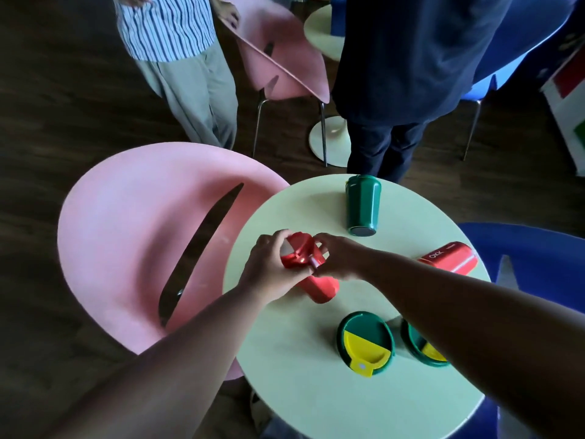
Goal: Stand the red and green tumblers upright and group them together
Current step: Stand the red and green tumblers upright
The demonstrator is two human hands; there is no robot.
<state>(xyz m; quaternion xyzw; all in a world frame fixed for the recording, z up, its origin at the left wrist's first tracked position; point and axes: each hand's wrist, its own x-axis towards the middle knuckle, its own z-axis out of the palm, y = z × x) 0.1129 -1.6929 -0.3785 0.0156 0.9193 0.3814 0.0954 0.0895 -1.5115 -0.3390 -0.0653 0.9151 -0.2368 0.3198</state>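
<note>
On the round pale table, both my hands hold one red tumbler, which leans with its lid end up. My left hand wraps the lid end and my right hand grips it from the other side. A second red tumbler lies on its side at the right, partly behind my right forearm. A green tumbler lies on its side at the far edge, base toward me. Two green tumblers with yellow lid flaps stand upright near me: one fully visible, the other half hidden by my forearm.
A pink chair is pushed against the table's left side and a blue chair sits on the right. Two people stand beyond the table, next to another pink chair and a second pale table.
</note>
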